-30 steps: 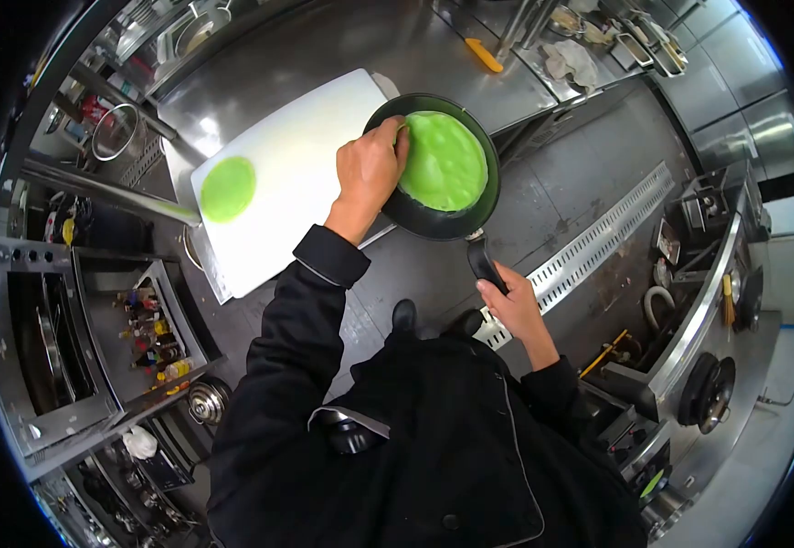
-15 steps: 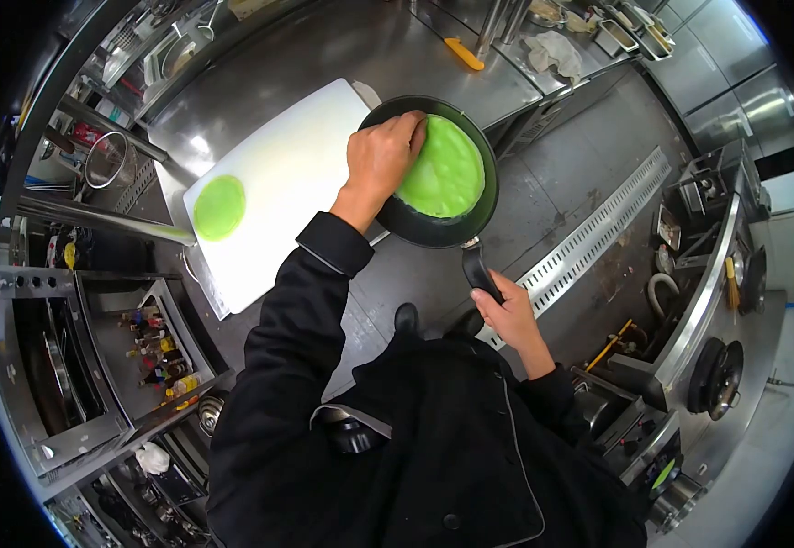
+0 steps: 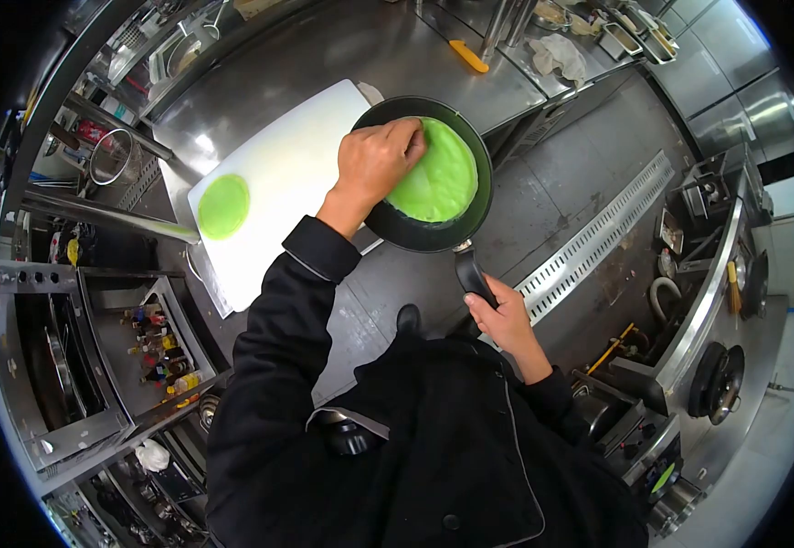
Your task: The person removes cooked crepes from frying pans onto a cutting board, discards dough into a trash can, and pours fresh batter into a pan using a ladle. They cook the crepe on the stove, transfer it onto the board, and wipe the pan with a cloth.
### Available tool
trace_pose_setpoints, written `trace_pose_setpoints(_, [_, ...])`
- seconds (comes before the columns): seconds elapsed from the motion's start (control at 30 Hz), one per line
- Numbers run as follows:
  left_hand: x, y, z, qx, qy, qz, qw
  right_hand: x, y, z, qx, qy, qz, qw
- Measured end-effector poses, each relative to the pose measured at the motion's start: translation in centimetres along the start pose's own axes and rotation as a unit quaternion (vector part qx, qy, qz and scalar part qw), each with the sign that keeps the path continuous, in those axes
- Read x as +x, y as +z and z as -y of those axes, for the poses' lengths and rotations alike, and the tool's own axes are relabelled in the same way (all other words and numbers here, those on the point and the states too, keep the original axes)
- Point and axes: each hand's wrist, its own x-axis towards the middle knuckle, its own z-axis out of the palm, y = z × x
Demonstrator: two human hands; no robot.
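The left hand point(image 3: 374, 164) is nearer the round green pancake point(image 3: 443, 178), which lies in the pan point(image 3: 415, 233) just right of its bent fingers; any pinch is hidden. The right hand point(image 3: 507, 321) wraps the handle point(image 3: 471, 272).

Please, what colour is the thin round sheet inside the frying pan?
The round sheet is bright green; the head view shows it best.

Labels, numbers, signs — none can be read

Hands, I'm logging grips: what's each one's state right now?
Left hand: fingers curled at green pancake; grip cannot be told.
Right hand: closed, holding pan handle.
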Motion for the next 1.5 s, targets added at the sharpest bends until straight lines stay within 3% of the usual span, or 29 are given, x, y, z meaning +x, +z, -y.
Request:
trace_pose_setpoints(0.2, [0.3,-0.7,-0.4,-0.038,0.132,0.066,0.988,0.0,0.4,0.3,0.018,0.011,0.010,1.000])
trace_pose_setpoints(0.5, [0.3,-0.2,-0.7,-0.004,0.150,0.108,0.983,-0.6,1.0,0.7,-0.002,0.006,0.013,1.000])
trace_pose_setpoints(0.9, [-0.2,-2.8,-0.5,-0.047,0.151,0.103,0.982,-0.4,0.4,0.4,-0.007,-0.007,0.028,1.000])
trace_pose_setpoints(1.0, [-0.3,-3.1,-0.3,-0.066,0.165,0.060,0.982,-0.3,0.1,0.6,-0.015,0.002,0.031,0.999])
trace_pose_setpoints(1.13, [-1.1,-3.2,-0.2,-0.040,0.111,0.099,0.988,-0.2,0.1,0.8,-0.030,0.015,0.024,0.999])
trace_pose_setpoints(1.3, [-1.7,-1.6,0.0,-0.039,0.078,0.069,0.994,-0.2,0.2,0.7,-0.044,0.003,0.020,0.999])
trace_pose_setpoints(1.5, [-1.4,-0.5,0.4,0.002,0.119,0.086,0.989,-0.4,0.3,0.0,-0.059,-0.028,0.015,0.998])
